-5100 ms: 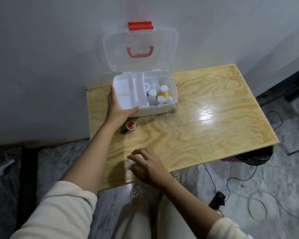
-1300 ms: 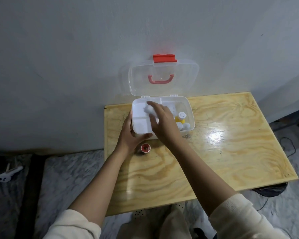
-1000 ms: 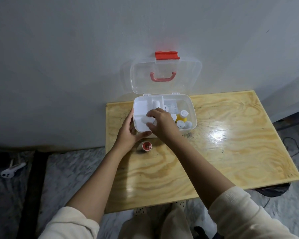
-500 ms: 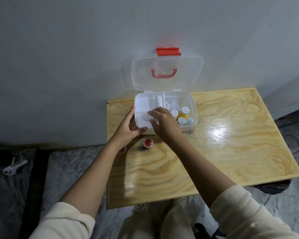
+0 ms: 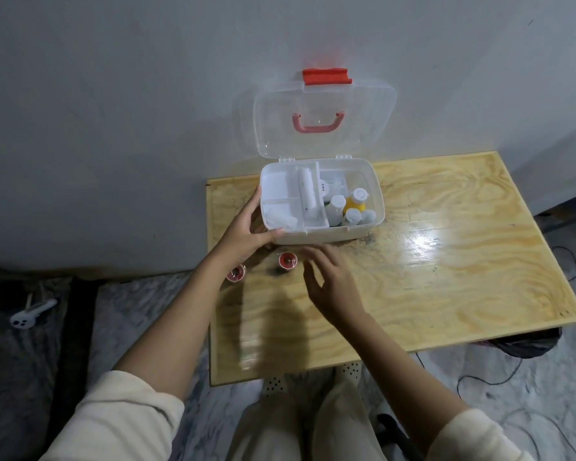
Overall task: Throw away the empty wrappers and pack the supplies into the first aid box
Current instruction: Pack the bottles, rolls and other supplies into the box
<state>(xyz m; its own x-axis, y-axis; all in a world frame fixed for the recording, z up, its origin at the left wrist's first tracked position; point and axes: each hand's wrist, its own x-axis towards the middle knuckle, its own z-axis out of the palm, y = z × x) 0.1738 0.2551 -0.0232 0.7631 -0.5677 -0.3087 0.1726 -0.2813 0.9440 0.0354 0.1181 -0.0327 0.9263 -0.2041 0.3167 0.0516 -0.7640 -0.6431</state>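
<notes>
The white first aid box (image 5: 330,235) stands open at the back left of the wooden table (image 5: 446,271), its clear lid (image 5: 325,114) leaning on the wall. Its right side holds several small bottles (image 5: 350,207); a white tray on the left holds a white packet (image 5: 280,219) and a tube (image 5: 306,191). My left hand (image 5: 246,232) grips the box's front left corner. My right hand (image 5: 330,279) hovers empty, fingers spread, just in front of the box. Two red tape rolls lie on the table: one (image 5: 287,260) beside my right fingers, one (image 5: 236,273) under my left wrist.
A grey wall rises right behind the table. Black cables (image 5: 499,374) and a dark bag (image 5: 522,342) lie on the marbled floor to the right. A white plug-like object (image 5: 30,315) lies on the floor at left. My knees sit under the table's near edge.
My right hand left the white packet in the tray's front left compartment and drew back out of the box to the table. My left hand stayed on the box.
</notes>
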